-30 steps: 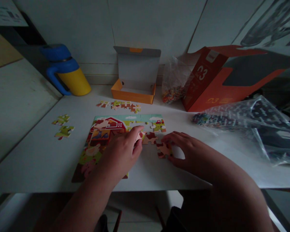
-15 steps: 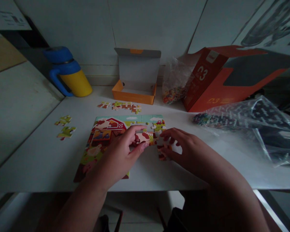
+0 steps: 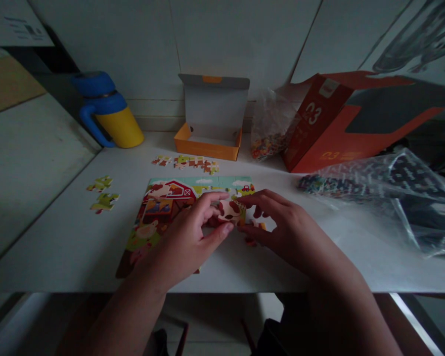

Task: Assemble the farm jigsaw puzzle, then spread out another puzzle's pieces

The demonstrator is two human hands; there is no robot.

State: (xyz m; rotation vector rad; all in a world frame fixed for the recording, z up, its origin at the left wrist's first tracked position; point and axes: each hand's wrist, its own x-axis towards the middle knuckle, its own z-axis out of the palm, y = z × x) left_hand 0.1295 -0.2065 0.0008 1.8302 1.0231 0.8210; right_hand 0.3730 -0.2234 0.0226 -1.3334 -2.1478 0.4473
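A partly built farm jigsaw (image 3: 163, 207) with a red barn lies flat on the white table (image 3: 59, 247). My left hand (image 3: 187, 237) rests over its right part, thumb and forefinger pinched on a white and brown puzzle piece (image 3: 230, 210). My right hand (image 3: 282, 230) meets it from the right, fingers curled on the same piece and over another reddish piece (image 3: 257, 227) beneath.
Loose puzzle pieces lie in a row (image 3: 187, 162) behind the jigsaw and two green ones (image 3: 102, 193) at the left. At the back stand a blue and yellow jug (image 3: 111, 113), an open orange box (image 3: 209, 123), a bag of pieces (image 3: 269, 128), a red carton (image 3: 341, 123). A plastic bag (image 3: 385, 193) lies right.
The white and brown piece has been lifted off the table between both hands. My right hand has slid left toward my left hand, away from the reddish piece it lay on.
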